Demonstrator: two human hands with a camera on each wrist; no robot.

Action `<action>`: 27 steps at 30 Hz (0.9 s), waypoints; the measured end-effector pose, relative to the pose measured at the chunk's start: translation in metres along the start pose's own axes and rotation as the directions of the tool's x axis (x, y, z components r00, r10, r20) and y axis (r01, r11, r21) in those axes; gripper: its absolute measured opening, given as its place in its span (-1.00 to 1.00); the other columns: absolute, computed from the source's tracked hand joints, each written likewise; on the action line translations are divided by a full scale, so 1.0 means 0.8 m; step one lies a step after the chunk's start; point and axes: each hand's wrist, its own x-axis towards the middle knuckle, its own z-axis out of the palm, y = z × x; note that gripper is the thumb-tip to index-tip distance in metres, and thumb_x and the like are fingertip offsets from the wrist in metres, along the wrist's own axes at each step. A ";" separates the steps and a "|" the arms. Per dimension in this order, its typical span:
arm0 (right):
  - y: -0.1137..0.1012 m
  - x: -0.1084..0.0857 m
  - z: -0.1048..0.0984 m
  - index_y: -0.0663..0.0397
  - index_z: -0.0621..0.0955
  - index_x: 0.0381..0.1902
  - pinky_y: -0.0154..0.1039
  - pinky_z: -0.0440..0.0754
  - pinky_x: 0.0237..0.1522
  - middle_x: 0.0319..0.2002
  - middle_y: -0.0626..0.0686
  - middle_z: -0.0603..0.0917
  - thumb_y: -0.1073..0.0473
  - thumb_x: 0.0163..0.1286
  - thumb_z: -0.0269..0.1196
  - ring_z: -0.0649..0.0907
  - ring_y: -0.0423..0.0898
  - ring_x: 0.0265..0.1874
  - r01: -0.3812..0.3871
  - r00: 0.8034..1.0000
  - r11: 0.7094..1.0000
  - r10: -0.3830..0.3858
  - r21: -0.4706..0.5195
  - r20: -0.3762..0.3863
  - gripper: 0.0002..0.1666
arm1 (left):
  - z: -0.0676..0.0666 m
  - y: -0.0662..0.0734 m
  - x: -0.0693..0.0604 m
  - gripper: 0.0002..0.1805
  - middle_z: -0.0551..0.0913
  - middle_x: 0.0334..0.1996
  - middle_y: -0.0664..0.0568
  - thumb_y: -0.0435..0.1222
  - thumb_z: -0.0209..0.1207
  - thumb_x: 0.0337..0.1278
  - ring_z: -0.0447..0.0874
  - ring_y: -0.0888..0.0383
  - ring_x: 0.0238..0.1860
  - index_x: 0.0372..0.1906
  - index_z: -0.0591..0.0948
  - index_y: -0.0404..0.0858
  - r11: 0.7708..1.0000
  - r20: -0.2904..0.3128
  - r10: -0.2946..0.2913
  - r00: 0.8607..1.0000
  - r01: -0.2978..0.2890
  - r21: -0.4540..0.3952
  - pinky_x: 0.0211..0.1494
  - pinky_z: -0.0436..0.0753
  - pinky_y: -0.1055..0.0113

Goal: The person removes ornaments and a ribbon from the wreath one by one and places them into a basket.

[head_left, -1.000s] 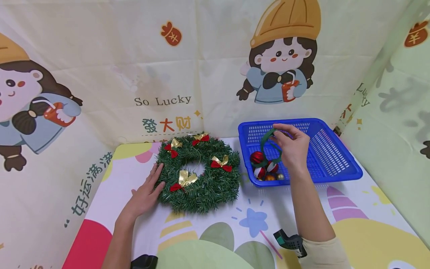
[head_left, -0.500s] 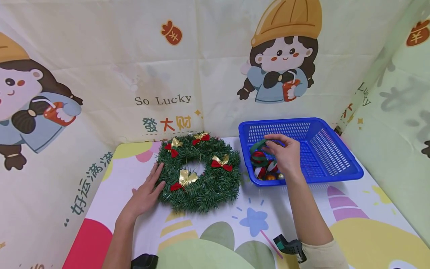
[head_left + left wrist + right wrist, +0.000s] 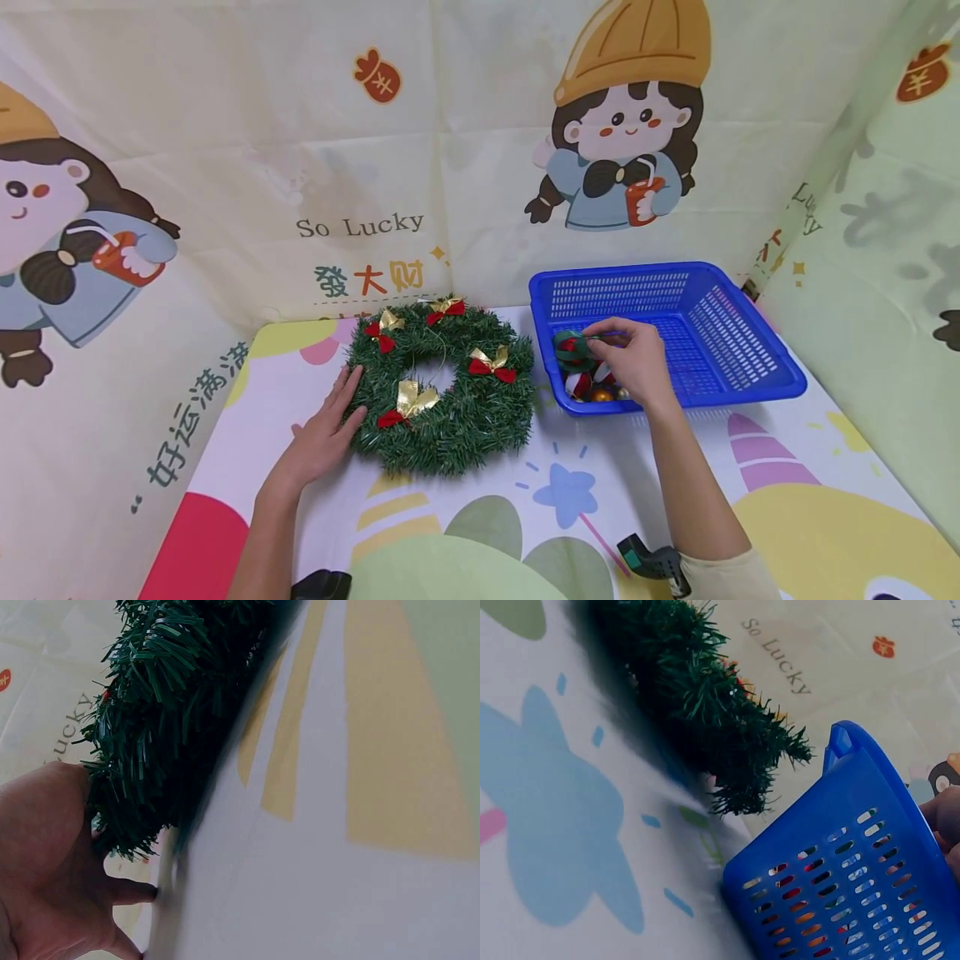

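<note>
A green wreath (image 3: pixel 457 437) with gold and red bows lies flat on the table. My left hand (image 3: pixel 324 435) rests against its left side, fingers spread and mostly straight; the left wrist view shows the hand (image 3: pixel 52 862) touching the greenery (image 3: pixel 161 727). Over the left part of a blue basket (image 3: pixel 761 396), my right hand (image 3: pixel 636 360) pinches a looped green ribbon (image 3: pixel 572 360) between thumb and fingers. Beneath it lie red-and-white balls (image 3: pixel 577 383) and an orange-gold ball (image 3: pixel 602 395), partly hidden by ribbon and hand. In the right wrist view, the basket wall covers most of the contents.
The basket's perforated walls (image 3: pixel 840 795) rise around the right hand. A patterned cloth (image 3: pixel 480 567) covers the table, and printed fabric walls (image 3: pixel 480 167) stand behind and at both sides. The wreath sits close to the basket's left side.
My right hand has moved down and left into the basket, lowering the green ribbon onto the balls. The left hand and the wreath stay where they were.
</note>
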 end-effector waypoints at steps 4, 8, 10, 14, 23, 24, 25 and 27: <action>0.002 -0.003 0.000 0.14 0.78 -0.03 -0.06 0.79 -0.30 0.14 0.28 0.72 0.23 0.48 0.33 0.78 0.22 -0.08 0.021 0.999 0.996 -0.018 -0.091 0.028 -0.81 | 0.000 -0.001 -0.001 -0.27 -0.27 0.73 -0.05 0.05 -0.17 0.70 0.07 -0.50 0.57 0.73 -0.16 0.10 1.000 -0.004 0.003 1.000 -0.003 0.002 0.11 -0.28 -0.87; -0.001 -0.005 0.001 0.06 0.80 -0.09 -0.10 0.75 -0.30 0.06 0.28 0.77 0.22 0.46 0.35 0.78 0.22 -0.09 0.050 0.998 0.976 -0.040 -0.213 0.049 -0.85 | 0.000 -0.002 0.000 -0.28 -0.27 0.73 -0.05 0.04 -0.18 0.70 0.07 -0.49 0.57 0.73 -0.15 0.10 1.000 -0.007 0.005 1.000 -0.005 0.004 0.11 -0.28 -0.87; -0.004 -0.006 0.001 0.06 0.80 -0.10 -0.04 0.73 -0.24 0.00 0.28 0.79 0.22 0.45 0.36 0.78 0.22 -0.09 0.060 0.997 0.963 -0.044 -0.262 0.067 -0.86 | 0.000 -0.002 0.001 -0.28 -0.27 0.73 -0.05 0.04 -0.18 0.70 0.08 -0.48 0.57 0.73 -0.15 0.09 1.000 -0.007 0.006 1.000 -0.006 0.004 0.11 -0.27 -0.87; -0.009 -0.010 0.000 0.08 0.80 -0.12 0.02 0.71 -0.16 -0.09 0.24 0.81 0.22 0.46 0.35 0.73 0.22 -0.08 0.072 0.992 0.943 -0.032 -0.324 0.125 -0.87 | 0.000 -0.002 0.001 -0.27 -0.26 0.73 -0.05 0.05 -0.17 0.70 0.07 -0.48 0.58 0.73 -0.15 0.11 1.000 -0.007 0.006 1.000 -0.006 0.005 0.11 -0.27 -0.87; -0.010 -0.014 -0.004 0.18 0.80 -0.15 -0.10 0.74 -0.21 -0.20 0.17 0.78 0.29 0.44 0.33 0.71 0.06 -0.21 0.101 0.965 0.918 0.003 -0.383 0.261 -0.86 | 0.000 0.000 0.000 -0.27 -0.25 0.73 -0.06 0.04 -0.17 0.70 0.06 -0.49 0.58 0.73 -0.14 0.09 1.000 -0.008 0.011 1.000 -0.011 0.008 0.11 -0.27 -0.88; -0.011 -0.014 -0.004 0.19 0.80 -0.15 -0.11 0.75 -0.21 -0.20 0.18 0.78 0.30 0.44 0.33 0.72 0.05 -0.23 0.100 0.962 0.917 0.011 -0.387 0.274 -0.86 | 0.000 0.000 0.000 -0.27 -0.25 0.73 -0.06 0.04 -0.17 0.70 0.06 -0.49 0.58 0.73 -0.14 0.09 1.000 -0.008 0.011 1.000 -0.011 0.008 0.10 -0.26 -0.88; -0.011 -0.015 -0.005 0.20 0.80 -0.15 -0.12 0.75 -0.22 -0.20 0.18 0.78 0.30 0.44 0.32 0.72 0.03 -0.24 0.102 0.958 0.914 0.016 -0.393 0.286 -0.86 | -0.001 0.001 -0.001 -0.27 -0.25 0.73 -0.06 0.04 -0.17 0.70 0.06 -0.49 0.58 0.73 -0.14 0.09 1.000 -0.008 0.011 1.000 -0.011 0.008 0.10 -0.27 -0.88; -0.010 -0.015 -0.005 0.20 0.81 -0.16 -0.12 0.76 -0.21 -0.18 0.18 0.79 0.30 0.44 0.32 0.74 0.01 -0.24 0.116 0.951 0.905 0.019 -0.410 0.309 -0.86 | -0.002 0.002 -0.001 -0.27 -0.25 0.73 -0.06 0.04 -0.17 0.70 0.05 -0.49 0.58 0.73 -0.14 0.08 1.000 -0.007 0.011 1.000 -0.011 0.009 0.10 -0.27 -0.88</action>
